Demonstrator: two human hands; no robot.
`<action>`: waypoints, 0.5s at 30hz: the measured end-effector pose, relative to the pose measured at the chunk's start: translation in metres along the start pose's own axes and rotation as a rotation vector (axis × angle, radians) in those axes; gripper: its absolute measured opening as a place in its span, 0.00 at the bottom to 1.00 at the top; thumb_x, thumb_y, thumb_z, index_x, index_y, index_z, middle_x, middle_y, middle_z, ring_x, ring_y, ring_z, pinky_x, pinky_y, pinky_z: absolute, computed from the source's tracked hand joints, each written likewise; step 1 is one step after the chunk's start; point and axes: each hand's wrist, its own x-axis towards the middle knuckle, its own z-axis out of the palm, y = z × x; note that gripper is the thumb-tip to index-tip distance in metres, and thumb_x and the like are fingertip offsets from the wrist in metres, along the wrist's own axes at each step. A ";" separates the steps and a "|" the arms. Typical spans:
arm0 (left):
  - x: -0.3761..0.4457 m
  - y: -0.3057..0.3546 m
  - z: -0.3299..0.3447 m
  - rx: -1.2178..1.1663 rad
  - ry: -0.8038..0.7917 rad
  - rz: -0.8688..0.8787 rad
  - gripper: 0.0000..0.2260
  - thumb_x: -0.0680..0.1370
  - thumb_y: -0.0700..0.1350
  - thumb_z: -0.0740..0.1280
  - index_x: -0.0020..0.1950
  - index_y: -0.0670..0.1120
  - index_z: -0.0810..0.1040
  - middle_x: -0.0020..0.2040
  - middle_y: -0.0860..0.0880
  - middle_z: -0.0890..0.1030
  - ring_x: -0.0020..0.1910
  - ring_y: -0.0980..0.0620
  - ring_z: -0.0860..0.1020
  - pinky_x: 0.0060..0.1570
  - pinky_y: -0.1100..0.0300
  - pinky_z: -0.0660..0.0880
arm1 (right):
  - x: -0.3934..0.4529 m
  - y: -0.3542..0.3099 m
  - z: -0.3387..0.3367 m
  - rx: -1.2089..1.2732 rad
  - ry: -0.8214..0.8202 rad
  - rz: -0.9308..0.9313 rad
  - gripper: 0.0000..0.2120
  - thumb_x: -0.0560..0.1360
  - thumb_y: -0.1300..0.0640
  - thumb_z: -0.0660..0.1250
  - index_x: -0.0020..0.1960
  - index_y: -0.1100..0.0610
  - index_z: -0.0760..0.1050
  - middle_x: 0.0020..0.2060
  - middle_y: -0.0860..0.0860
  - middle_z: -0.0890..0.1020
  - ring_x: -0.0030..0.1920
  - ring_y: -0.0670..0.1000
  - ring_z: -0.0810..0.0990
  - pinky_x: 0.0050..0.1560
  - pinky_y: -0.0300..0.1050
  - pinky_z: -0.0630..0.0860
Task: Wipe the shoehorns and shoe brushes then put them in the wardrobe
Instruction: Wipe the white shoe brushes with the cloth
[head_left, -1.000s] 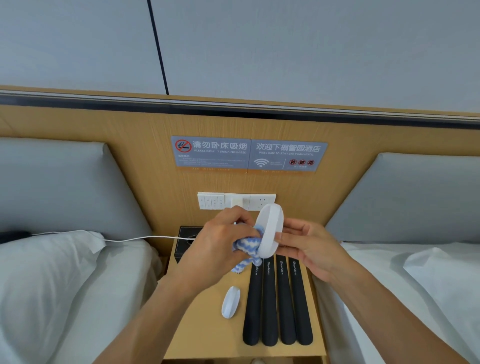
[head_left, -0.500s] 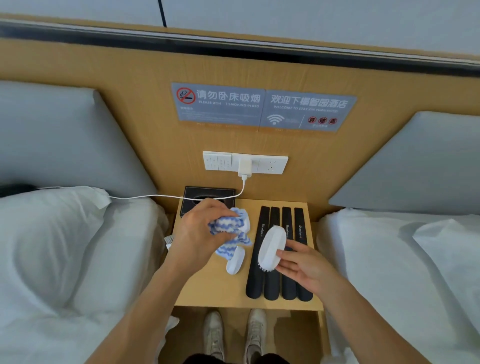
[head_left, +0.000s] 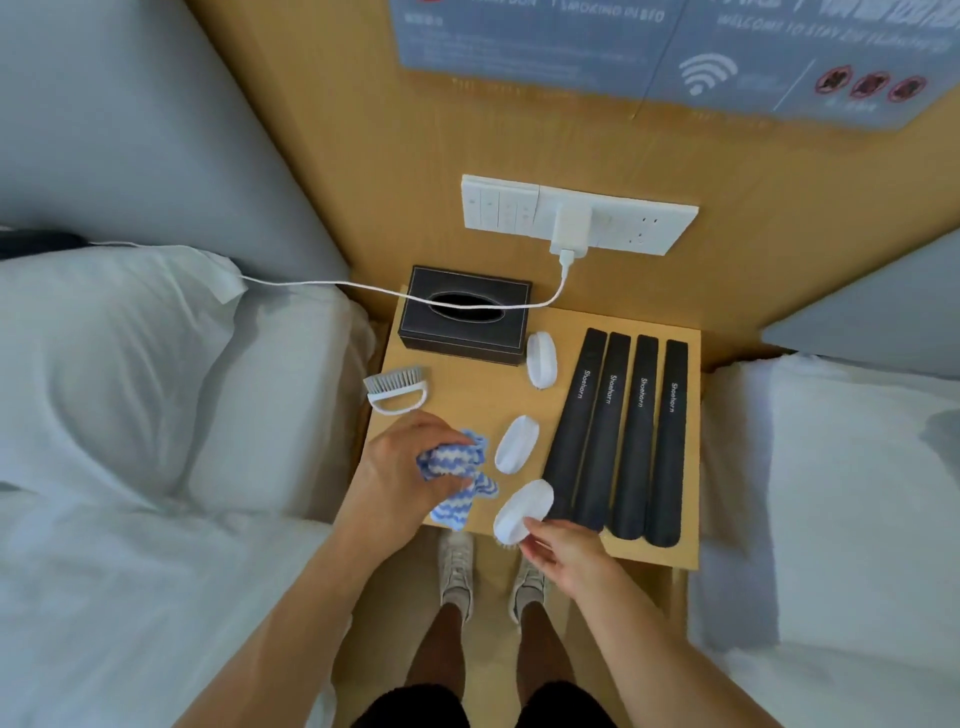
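Brush (head_left: 522, 510) in right hand (head_left: 563, 553), cloth (head_left: 457, 475) left.

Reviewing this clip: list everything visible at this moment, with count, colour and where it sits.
shoehorns: four, black, side by side on the right of the bedside table.
shoe brushes: four; two white on the table, one white at the front edge in the right hand, one grey-bristled at the left edge.
cloth: one, blue and white, gripped in the left hand.
tissue box: one, black, back left of the table.
charger: one, white, plugged into the wall panel, cable running left.
pillows: white, on the left bed.
left hand: grips the cloth.
right hand: holds the brush.
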 end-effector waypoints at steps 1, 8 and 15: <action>0.000 -0.008 0.001 0.007 -0.002 -0.019 0.16 0.67 0.41 0.79 0.52 0.53 0.82 0.50 0.57 0.79 0.49 0.60 0.78 0.47 0.67 0.77 | 0.008 0.002 0.004 0.012 0.017 0.003 0.10 0.73 0.71 0.72 0.52 0.67 0.75 0.55 0.65 0.81 0.53 0.60 0.82 0.43 0.49 0.81; 0.009 -0.042 0.010 0.023 -0.023 -0.093 0.15 0.67 0.41 0.78 0.52 0.50 0.83 0.47 0.57 0.78 0.47 0.65 0.77 0.44 0.76 0.72 | 0.041 -0.001 0.023 -0.006 0.102 -0.033 0.12 0.74 0.71 0.71 0.56 0.69 0.76 0.58 0.65 0.81 0.49 0.57 0.83 0.49 0.46 0.80; 0.014 -0.044 0.015 -0.007 -0.021 -0.085 0.17 0.67 0.39 0.78 0.50 0.57 0.80 0.48 0.54 0.79 0.47 0.66 0.77 0.44 0.73 0.74 | 0.044 -0.013 0.037 -0.050 0.207 -0.033 0.21 0.76 0.73 0.67 0.68 0.70 0.69 0.61 0.67 0.78 0.59 0.63 0.80 0.24 0.40 0.79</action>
